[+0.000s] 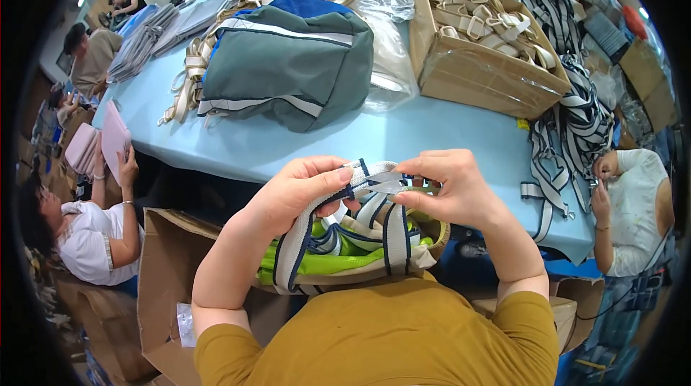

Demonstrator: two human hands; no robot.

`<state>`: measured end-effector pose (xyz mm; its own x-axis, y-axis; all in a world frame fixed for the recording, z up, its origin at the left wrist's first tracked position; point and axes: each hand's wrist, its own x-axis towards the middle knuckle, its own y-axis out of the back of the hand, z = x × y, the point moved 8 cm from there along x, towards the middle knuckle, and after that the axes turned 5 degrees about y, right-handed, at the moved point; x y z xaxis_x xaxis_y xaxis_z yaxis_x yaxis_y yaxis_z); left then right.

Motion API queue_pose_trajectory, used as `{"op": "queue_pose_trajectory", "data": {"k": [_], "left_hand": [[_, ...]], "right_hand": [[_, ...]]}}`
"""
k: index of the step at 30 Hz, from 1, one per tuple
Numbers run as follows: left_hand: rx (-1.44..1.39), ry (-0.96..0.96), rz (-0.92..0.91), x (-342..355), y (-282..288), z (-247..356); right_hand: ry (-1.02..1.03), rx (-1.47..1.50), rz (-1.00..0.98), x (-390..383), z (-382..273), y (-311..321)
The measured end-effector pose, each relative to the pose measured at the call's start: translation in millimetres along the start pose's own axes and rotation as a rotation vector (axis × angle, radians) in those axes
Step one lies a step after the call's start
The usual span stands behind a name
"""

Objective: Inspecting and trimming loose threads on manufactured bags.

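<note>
Between my two hands, above my lap, is a white webbing strap with navy edges (296,242), bent into a loop near the fingers. My left hand (306,184) pinches its folded part, thumb on top. My right hand (446,181), thumb and fingers closed, is at the loop's other side. A pale, pointed piece (389,186) shows between the hands, running into the right fingers; its kind cannot be made out. Below my hands sits a lime-green and beige bag (317,265) whose striped handles rise toward them.
On the blue table (461,142) lie a grey-green bag (284,62), a carton of beige straps (489,91) and plastic wrap (389,40). Striped straps (586,109) hang over the right edge. Co-workers sit left (101,242) and right (637,206). An open carton (169,271) stands beside me.
</note>
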<state>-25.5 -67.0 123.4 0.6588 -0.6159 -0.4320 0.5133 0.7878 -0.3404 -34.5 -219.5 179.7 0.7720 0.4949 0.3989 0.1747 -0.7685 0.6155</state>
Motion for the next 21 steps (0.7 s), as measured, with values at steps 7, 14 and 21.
{"op": "queue_pose_trajectory", "data": {"k": [7, 14, 21], "left_hand": [[0.023, -0.003, 0.002, 1, 0, 1], [0.064, -0.008, 0.005, 1, -1, 2], [0.027, 0.006, 0.004, 1, 1, -1]], "right_hand": [[0.033, 0.021, 0.020, 0, 4, 0], [0.119, -0.163, 0.040, 1, -8, 4], [0.209, -0.341, 0.073, -3, -11, 0]]}}
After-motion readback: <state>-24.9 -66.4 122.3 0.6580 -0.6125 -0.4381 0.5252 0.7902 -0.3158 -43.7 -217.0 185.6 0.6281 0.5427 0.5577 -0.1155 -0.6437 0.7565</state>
